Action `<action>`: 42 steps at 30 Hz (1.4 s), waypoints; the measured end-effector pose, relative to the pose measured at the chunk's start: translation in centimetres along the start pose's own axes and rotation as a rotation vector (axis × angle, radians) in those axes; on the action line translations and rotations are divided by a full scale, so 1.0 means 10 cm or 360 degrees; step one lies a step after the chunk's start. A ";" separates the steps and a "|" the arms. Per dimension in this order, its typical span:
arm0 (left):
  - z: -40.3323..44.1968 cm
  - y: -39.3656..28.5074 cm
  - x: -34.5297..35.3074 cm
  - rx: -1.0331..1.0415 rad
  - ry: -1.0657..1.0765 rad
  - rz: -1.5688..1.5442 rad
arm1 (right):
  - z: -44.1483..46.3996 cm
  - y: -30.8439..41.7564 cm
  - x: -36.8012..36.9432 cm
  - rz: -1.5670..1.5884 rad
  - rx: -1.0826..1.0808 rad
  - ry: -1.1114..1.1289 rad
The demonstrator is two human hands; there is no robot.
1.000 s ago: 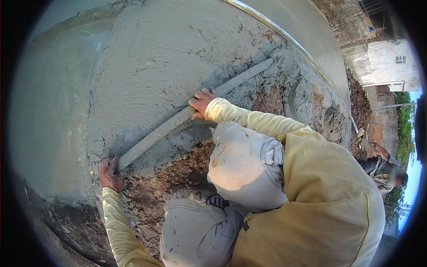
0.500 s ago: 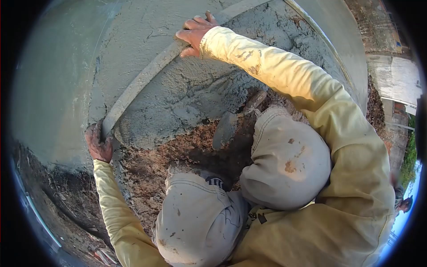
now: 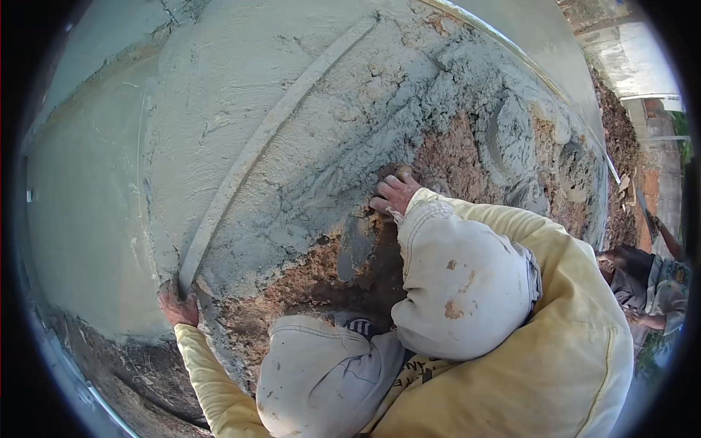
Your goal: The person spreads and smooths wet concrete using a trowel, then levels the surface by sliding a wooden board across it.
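My left hand (image 3: 177, 303) grips the lower end of a long, straight, mortar-coated bar (image 3: 255, 146). The bar lies slanted across wet grey mortar (image 3: 321, 124), its far end touched by no hand. Near my right knee, my right hand (image 3: 396, 191) is closed round the handle of a trowel, mostly hidden under the fingers. The trowel's grey blade (image 3: 355, 248) rests on rough reddish ground (image 3: 307, 274) at the mortar's edge.
Smoother grey mortar (image 3: 87, 212) spreads at the left. A thin pale strip (image 3: 504, 40) curves along the upper right. Another person (image 3: 650, 285) is at the right edge, near a wall (image 3: 642, 58). My bent knees are close to the rough ground.
My right hand has let go of the bar, come down towards my right knee and taken hold of the trowel. My left hand stays on the bar's lower end. The view has shifted.
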State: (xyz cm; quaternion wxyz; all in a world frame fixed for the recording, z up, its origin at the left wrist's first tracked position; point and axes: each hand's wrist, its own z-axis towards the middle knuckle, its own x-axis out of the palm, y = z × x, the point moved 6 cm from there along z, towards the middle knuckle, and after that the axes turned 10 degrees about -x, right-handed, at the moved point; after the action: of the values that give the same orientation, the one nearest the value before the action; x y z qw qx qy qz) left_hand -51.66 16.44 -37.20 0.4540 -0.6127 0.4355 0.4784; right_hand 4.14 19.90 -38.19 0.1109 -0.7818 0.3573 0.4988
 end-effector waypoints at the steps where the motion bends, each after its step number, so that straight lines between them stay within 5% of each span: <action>1: 0.05 -0.07 -0.03 0.0007 0.0014 0.0035 | 0.02 -0.03 -0.01 -0.0055 -0.0056 -0.0051; 6: 0.21 -0.44 -0.38 -0.0014 -0.0056 -0.0019 | -0.17 -0.23 -0.20 0.0197 -0.0005 0.0401; 9: 0.36 -0.67 -0.61 0.0093 -0.0192 -0.0027 | -0.37 -0.43 -0.36 0.1036 0.0313 0.0461; 14: 0.86 -1.36 -0.63 0.0139 -0.0149 -0.0027 | 0.13 0.04 0.00 0.1638 -0.0137 0.0336; 17: 1.13 -1.89 -0.67 0.0319 -0.0139 0.0080 | 0.38 0.02 0.09 0.1632 0.0007 0.0394; 24: 1.55 -2.71 -0.84 0.0566 -0.0079 0.0187 | -0.29 -1.70 0.16 0.1456 0.0598 0.0379; 29: 1.82 -3.19 -0.90 0.0621 -0.0072 0.0110 | -0.55 -2.28 -0.08 0.2189 0.1149 -0.0194; 34: 2.12 -3.70 -0.81 0.0760 -0.0131 0.0108 | -0.74 -1.63 -0.12 0.2364 0.0426 -0.0224; 36: 2.24 -3.95 -0.79 0.0732 -0.0085 0.0077 | -0.93 -1.49 -0.37 0.2123 0.0008 -0.0235; 42: 2.52 -4.26 -0.37 0.0553 0.0029 -0.0041 | -1.22 -1.72 -0.42 0.0619 0.0309 0.0207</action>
State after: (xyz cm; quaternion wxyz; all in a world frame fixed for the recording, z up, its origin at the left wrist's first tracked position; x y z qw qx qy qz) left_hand -15.88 50.17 -30.90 0.5552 -0.5348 0.5078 0.3846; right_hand 23.18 27.75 -31.90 0.0642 -0.7144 0.5541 0.4225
